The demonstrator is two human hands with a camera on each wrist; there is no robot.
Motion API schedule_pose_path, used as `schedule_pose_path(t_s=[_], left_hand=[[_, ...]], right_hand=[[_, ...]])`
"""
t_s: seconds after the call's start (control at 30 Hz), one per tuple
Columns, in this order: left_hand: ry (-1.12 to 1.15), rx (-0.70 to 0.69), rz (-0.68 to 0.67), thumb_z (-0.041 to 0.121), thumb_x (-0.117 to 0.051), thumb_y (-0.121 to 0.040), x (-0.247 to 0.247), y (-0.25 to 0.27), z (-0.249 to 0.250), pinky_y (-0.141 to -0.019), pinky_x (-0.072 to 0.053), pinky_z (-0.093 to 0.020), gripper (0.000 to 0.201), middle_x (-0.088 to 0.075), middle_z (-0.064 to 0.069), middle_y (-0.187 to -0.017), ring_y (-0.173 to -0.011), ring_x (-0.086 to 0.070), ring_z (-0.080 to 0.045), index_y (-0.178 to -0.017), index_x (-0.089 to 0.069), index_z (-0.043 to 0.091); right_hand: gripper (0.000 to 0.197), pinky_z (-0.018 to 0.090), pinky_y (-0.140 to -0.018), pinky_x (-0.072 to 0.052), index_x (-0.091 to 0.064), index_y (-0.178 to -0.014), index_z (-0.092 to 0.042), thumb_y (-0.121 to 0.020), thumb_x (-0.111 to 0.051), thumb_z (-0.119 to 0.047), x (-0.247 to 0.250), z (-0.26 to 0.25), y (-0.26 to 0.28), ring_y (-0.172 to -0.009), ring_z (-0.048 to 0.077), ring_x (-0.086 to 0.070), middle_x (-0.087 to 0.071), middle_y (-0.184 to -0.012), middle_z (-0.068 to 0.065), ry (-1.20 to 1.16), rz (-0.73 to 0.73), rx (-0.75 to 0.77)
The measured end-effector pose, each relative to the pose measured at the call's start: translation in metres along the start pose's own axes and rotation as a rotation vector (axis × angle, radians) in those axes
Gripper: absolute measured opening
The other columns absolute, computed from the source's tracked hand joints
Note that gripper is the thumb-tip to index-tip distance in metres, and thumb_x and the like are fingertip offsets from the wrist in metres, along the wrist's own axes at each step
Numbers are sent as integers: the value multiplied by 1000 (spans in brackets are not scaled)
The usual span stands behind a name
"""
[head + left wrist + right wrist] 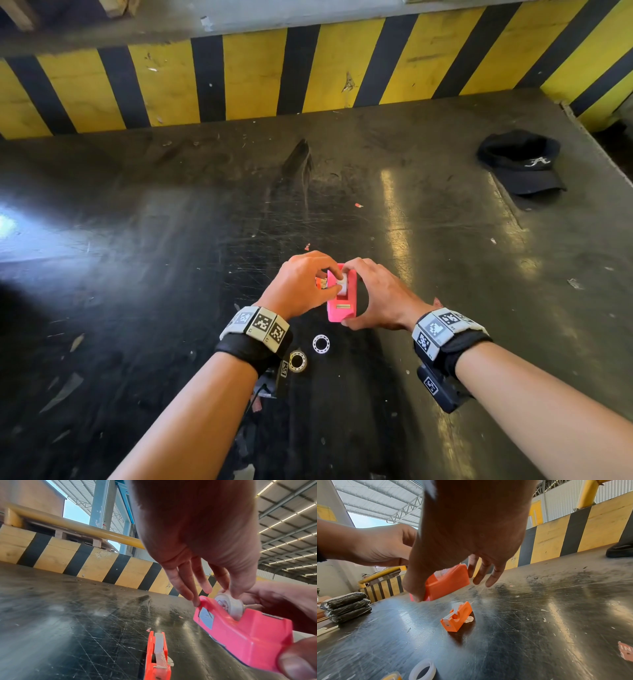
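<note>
A pink tape dispenser (337, 310) is held just above the dark table. My right hand (346, 296) grips it lengthwise, thumb on the near end and fingers round the far end. A white tape roll (230, 605) sits in the dispenser's (240, 632) cradle. My left hand (335, 282) pinches that roll from above between thumb and forefinger, while its other fingers reach down past the dispenser's far end. In the right wrist view the dispenser (448, 582) looks orange and my palm hides most of the roll.
A small orange tape dispenser (456, 616) stands on the table (171, 274) under my hands. Two loose tape rings (321, 343) (297, 360) lie near my left wrist. A black cap (522, 162) lies far right, black wrapped bundles (346, 607) far left, and a yellow-black striped barrier (257, 75) runs behind.
</note>
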State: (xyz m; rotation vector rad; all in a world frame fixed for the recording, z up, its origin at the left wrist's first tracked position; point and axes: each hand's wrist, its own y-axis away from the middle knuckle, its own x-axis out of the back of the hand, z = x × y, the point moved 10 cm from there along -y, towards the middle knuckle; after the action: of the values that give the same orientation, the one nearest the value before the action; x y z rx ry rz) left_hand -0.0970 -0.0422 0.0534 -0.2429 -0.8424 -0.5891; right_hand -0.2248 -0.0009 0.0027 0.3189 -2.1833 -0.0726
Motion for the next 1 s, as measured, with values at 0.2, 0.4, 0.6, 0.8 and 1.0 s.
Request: schedule_pose_path(t_s=[0.2,0.4,0.6,0.8,1.0], left_hand=[[-53,-7,6,28,-81,-86,-2,0,4,-84,-63,-37,14,-72,5,-111,-91,-71,-12,-98,-78,22],[-60,6,-33,28,-84,-82,-4,1,2,-88,-62,-38,29,-72,3,-113,-98,-72,-14,-110,-76,22],[-74,4,-36,29,-82,-86,-5,-1,2,-87,-63,-38,18,-73,3,-110,-95,-72,-14,-102,-79,23],[-60,20,-54,28,-78,-88,-5,-3,1,-84,-62,-36,9,-73,5,-105,-91,-70,-11,-96,-78,22],[-52,21,-131,28,-75,-90,-10,0,3,-87,-61,-39,9,-72,5,-106,-93,-69,-12,-95,-76,21]], right_hand=[[93,33,-90,-47,-39,-131,-39,-54,-89,-52,-1,-2,2,-111,18,-52,-49,-131,-10,21,-14,3],[94,36,-92,-49,-39,-132,-39,-55,-90,-52,0,-1,1,-113,18,-52,-49,-131,-10,28,-21,-4],[93,31,-89,-44,-37,-132,-40,-56,-90,-51,1,-3,0,-111,18,-50,-48,-131,-10,43,-35,10],[92,26,-82,-40,-34,-132,-39,-60,-91,-47,3,-4,5,-100,14,-53,-45,-126,-11,-21,-17,2],[87,29,-83,-45,-36,-125,-39,-60,-92,-47,-3,-1,7,-104,16,-56,-40,-125,-9,-92,-35,-19]])
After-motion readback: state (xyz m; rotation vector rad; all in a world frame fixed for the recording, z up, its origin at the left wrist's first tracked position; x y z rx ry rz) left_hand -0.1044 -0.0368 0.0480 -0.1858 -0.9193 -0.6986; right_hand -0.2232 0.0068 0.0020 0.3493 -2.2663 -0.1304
